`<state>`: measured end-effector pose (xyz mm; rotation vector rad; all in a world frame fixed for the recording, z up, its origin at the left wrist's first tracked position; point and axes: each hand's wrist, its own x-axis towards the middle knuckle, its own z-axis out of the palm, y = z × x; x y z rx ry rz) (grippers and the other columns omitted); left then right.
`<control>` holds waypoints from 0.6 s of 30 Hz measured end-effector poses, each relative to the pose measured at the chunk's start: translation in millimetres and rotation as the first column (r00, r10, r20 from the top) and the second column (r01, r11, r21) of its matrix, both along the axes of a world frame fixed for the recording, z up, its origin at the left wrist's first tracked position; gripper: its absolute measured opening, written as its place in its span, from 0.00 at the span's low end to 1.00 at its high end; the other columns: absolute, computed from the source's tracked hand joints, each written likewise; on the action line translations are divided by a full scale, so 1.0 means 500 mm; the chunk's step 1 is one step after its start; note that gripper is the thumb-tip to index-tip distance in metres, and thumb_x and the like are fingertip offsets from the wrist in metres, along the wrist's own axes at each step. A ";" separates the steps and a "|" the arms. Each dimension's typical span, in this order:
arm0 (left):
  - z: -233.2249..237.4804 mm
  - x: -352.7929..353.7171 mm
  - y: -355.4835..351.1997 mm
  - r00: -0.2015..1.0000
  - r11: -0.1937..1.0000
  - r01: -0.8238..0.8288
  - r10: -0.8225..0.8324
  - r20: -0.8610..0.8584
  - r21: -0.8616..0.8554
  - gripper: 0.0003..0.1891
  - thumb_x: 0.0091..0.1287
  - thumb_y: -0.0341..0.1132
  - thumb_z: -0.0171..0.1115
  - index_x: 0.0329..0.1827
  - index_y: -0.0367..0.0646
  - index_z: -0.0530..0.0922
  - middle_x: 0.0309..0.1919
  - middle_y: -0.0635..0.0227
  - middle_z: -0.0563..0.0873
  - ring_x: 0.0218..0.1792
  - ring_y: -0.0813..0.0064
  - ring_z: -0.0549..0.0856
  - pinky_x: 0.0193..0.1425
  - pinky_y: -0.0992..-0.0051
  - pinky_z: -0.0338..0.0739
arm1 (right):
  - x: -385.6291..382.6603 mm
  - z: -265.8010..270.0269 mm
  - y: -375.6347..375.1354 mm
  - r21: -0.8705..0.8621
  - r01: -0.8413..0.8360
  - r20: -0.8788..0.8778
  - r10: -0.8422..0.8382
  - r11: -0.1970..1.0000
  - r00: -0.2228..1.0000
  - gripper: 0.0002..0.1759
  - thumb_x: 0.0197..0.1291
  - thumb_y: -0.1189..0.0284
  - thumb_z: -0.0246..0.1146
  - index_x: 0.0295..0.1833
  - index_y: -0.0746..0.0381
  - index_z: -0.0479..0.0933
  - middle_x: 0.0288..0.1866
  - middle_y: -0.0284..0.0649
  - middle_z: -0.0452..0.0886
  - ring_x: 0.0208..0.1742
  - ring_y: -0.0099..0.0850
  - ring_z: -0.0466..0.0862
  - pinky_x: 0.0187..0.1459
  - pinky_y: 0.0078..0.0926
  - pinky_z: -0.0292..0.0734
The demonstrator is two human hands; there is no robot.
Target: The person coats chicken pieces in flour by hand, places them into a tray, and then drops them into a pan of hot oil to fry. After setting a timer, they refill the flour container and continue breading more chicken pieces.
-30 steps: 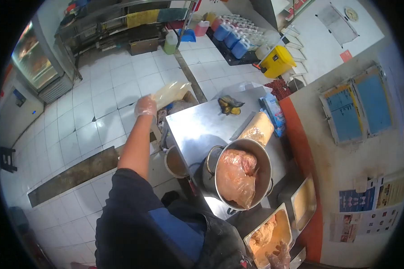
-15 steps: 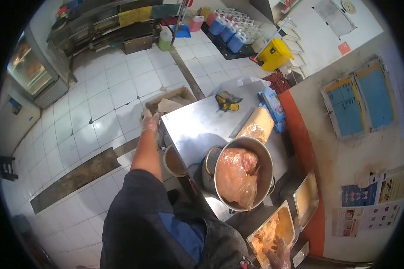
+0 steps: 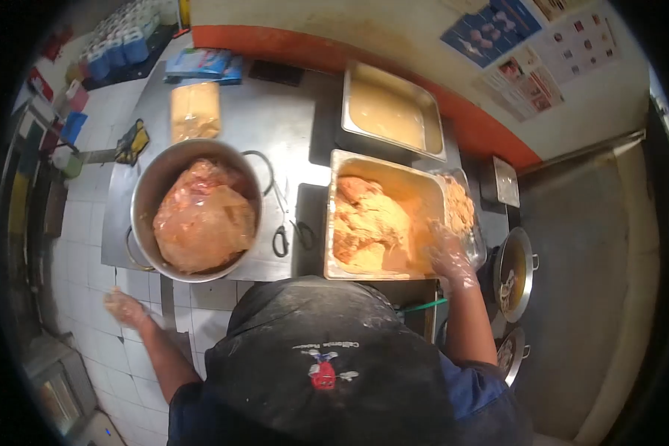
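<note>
My left hand [image 3: 126, 309], in a clear plastic glove, hangs over the floor just off the table's front-left corner. Its fingers are loosely curved and slightly blurred, and nothing shows in them. Nearest to it is a big metal pot [image 3: 140, 223] holding a clear plastic bag of raw meat [image 3: 201, 223]. My right hand [image 3: 451, 259], also gloved, is at the right end of a steel pan [image 3: 383, 276], its fingers stretched out over the rim. Inside that pan lie orange breading flour [image 3: 416, 215] and coated meat pieces [image 3: 364, 215].
A second steel pan [image 3: 394, 70] with pale liquid stands behind. Black-handled scissors [image 3: 280, 241] lie between pot and pan. Farther right are a container of breaded pieces [image 3: 461, 204] and a wide frying pan [image 3: 526, 275]. A bag of tan powder [image 3: 195, 104] sits behind the pot.
My view has swung right to face the table. My left hand has come away from the cardboard box beside the table. My right hand has shifted to the flour pan's right end.
</note>
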<state>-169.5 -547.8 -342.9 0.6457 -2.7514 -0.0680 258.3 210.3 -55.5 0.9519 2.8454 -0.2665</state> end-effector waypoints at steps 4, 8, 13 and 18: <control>0.442 0.018 0.232 0.686 0.793 0.553 -0.259 -0.680 0.255 0.28 0.86 0.38 0.65 0.80 0.27 0.75 0.77 0.41 0.82 0.73 0.52 0.86 0.80 0.59 0.81 | -0.069 0.042 -0.050 -0.313 0.098 -0.125 -0.143 0.945 0.982 0.38 0.71 0.65 0.72 0.82 0.69 0.75 0.79 0.62 0.81 0.81 0.55 0.80 0.83 0.45 0.75; 0.609 0.156 0.543 0.504 0.138 0.860 -0.375 -0.778 0.490 0.25 0.76 0.26 0.67 0.75 0.33 0.80 0.74 0.51 0.85 0.74 0.57 0.85 0.83 0.56 0.78 | -0.168 0.037 -0.060 -0.131 -0.102 -0.105 0.088 0.986 0.991 0.32 0.72 0.69 0.73 0.78 0.68 0.78 0.75 0.59 0.85 0.77 0.50 0.84 0.79 0.45 0.78; 0.715 0.336 0.943 -0.038 -0.225 0.901 -0.892 -0.450 0.371 0.21 0.67 0.31 0.75 0.63 0.35 0.88 0.59 0.50 0.93 0.59 0.49 0.92 0.70 0.53 0.84 | -0.182 -0.017 -0.055 -0.755 -0.240 -0.309 -0.007 0.610 0.951 0.24 0.70 0.68 0.74 0.68 0.67 0.84 0.61 0.56 0.90 0.63 0.52 0.90 0.70 0.47 0.84; 0.678 0.430 1.088 -0.338 -0.247 0.725 -0.941 0.020 0.643 0.23 0.76 0.45 0.72 0.64 0.33 0.88 0.56 0.42 0.93 0.58 0.41 0.92 0.67 0.50 0.84 | -0.095 0.018 0.003 -0.449 -0.503 -0.354 0.370 0.739 0.859 0.17 0.69 0.65 0.71 0.57 0.61 0.91 0.51 0.55 0.92 0.55 0.52 0.92 0.60 0.48 0.86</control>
